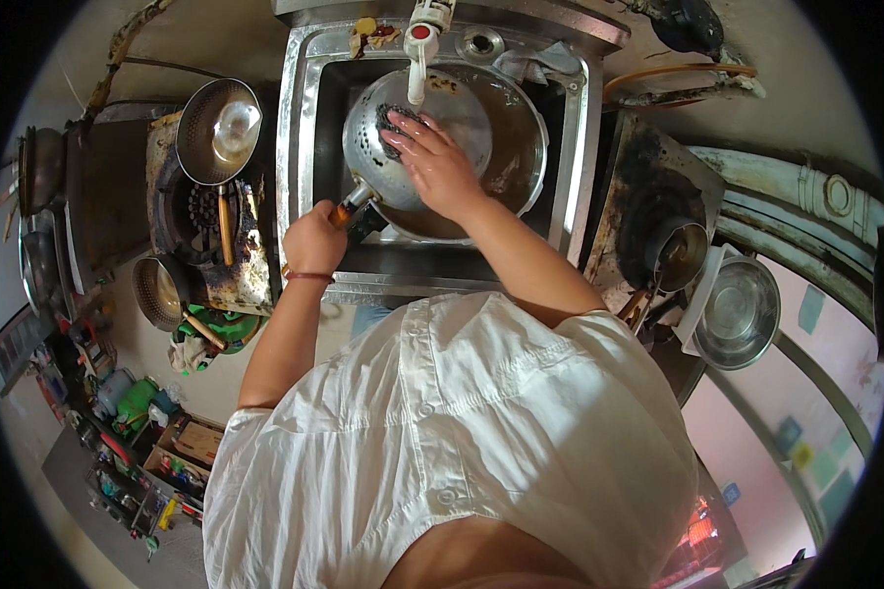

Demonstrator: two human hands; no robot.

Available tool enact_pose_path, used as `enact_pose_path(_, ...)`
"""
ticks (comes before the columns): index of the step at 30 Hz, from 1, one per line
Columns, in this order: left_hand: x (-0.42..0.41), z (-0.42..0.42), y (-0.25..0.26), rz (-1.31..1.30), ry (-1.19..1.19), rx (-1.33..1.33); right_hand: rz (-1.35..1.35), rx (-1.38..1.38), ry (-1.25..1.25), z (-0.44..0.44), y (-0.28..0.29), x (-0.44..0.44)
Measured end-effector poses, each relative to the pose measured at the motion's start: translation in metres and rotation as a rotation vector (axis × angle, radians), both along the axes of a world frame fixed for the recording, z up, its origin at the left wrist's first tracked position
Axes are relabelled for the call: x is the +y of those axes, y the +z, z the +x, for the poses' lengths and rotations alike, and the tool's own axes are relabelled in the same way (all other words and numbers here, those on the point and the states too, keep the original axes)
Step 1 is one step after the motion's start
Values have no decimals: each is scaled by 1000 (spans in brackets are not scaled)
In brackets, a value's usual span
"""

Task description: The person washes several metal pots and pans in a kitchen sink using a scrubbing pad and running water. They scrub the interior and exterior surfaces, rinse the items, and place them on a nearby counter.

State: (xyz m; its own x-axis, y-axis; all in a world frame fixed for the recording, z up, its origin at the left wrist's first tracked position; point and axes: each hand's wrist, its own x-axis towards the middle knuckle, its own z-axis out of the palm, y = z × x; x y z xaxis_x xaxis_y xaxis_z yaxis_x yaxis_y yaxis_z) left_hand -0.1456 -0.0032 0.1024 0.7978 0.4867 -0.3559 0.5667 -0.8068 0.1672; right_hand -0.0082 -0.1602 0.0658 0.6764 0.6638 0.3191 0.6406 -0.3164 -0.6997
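Observation:
My left hand grips the wooden handle of a metal strainer pan, which has small holes along its side and dark stains. My right hand presses a dark wire scouring pad against the pan's surface, fingers spread and wet. Beneath the pan is a large round metal basin holding murky brownish water. Both rest in a stainless steel sink. A white faucet with a red dot points down over the pan.
Perforated pans with wooden handles sit at left around a grimy stove burner. At right, a small pot stands by a blackened stove, beside a metal bowl. A grey cloth and food scraps lie on the sink's back ledge.

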Motion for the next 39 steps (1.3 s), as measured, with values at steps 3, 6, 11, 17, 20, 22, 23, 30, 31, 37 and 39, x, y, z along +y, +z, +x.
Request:
enact_pose_path(3, 4, -17, -1, 44, -72, -25, 18, 238, -191, 47, -47, -26)
enact_pose_path(6, 10, -19, -7, 173, -312, -250, 183, 672, -435, 89, -59, -27)
enact_pose_path(11, 22, -2, -7, 269, -374, -316, 107, 211, -250, 72, -21, 13)
enact_pose_path(17, 28, 8, 3, 389, -418, -376, -45, 231, -57, 33, -6, 12)
enact_pose_path(20, 32, 13, 12, 447, -432, -418, -4, 667, -411, 88, -71, -23)
enact_pose_path(22, 30, 20, 14, 451, -423, -460, 49, 714, -473, 89, -78, -23)
enact_pose_path(23, 31, 26, 16, 445, -421, -435, 59, 665, -500, 89, -83, -19)
enact_pose_path(30, 23, 53, 13, 317, -404, -250, -10, -97, 107, 17, -12, 12)
enact_pose_path(31, 26, 54, 13, 325, -377, -221, -26, -170, 118, 6, -9, 7)
enact_pose_path(37, 30, 53, 12, 306, -302, -104, -21, -287, 96, -19, -20, -29)
enact_pose_path(39, 22, 54, 14, 275, -294, -86, -11, -310, -3, -12, -19, -18)
